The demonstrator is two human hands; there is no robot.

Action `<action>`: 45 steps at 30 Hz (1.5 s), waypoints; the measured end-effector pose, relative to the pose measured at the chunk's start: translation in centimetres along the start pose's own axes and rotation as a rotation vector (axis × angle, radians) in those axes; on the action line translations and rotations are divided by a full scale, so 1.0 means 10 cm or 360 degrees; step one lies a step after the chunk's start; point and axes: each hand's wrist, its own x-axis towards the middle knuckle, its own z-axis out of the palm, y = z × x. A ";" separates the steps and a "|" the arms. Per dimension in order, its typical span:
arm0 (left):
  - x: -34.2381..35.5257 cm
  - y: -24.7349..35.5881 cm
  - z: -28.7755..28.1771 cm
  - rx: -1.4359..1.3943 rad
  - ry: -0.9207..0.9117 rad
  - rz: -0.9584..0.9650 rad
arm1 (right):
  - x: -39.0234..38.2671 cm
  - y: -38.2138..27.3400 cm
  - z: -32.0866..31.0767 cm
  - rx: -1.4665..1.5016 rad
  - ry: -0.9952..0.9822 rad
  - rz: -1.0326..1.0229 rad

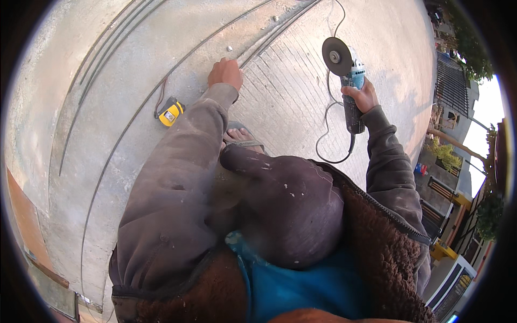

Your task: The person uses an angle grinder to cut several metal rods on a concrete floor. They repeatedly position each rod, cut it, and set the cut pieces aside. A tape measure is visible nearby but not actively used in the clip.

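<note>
Nearby, tape measure (171,112) w/ steel rods (134,113)

The left hand (225,72) is set down on the concrete ground (301,102) at about twelve o'clock from the bent knee (291,210), touching the near ends of the thin steel rods (269,40) that run off toward one o'clock. The angle grinder (347,81) is held up by the right hand (363,97) at two o'clock, well apart from the rods, with its cable (326,129) looped on the ground below it. A tape measure (171,112) is laid at eleven o'clock, left of the sleeve and beside a long curved rod (116,145) (the sandalled foot (242,137) is placed between knee and left hand).
</note>
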 end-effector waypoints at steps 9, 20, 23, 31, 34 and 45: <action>-0.32 -0.13 0.33 -0.0297 0.0392 -0.0135 | 0.77 -0.27 0.89 -0.0273 -0.0497 -0.0318; -0.26 -0.05 0.27 -0.0333 0.0304 -0.0261 | 1.13 -0.26 1.11 -0.0317 -0.0639 -0.0353; -0.25 -0.04 0.23 -0.0315 0.0278 -0.0265 | 1.19 -0.23 1.17 -0.0338 -0.0632 -0.0386; -0.26 -0.03 0.23 -0.0362 0.0301 -0.0273 | 1.18 -0.27 1.21 -0.0380 -0.0650 -0.0354; -0.26 -0.04 0.23 -0.0360 0.0298 -0.0259 | 1.20 -0.26 1.22 -0.0401 -0.0651 -0.0372; -0.25 -0.03 0.26 -0.0389 0.0311 -0.0282 | 1.24 -0.26 1.23 -0.0451 -0.0640 -0.0383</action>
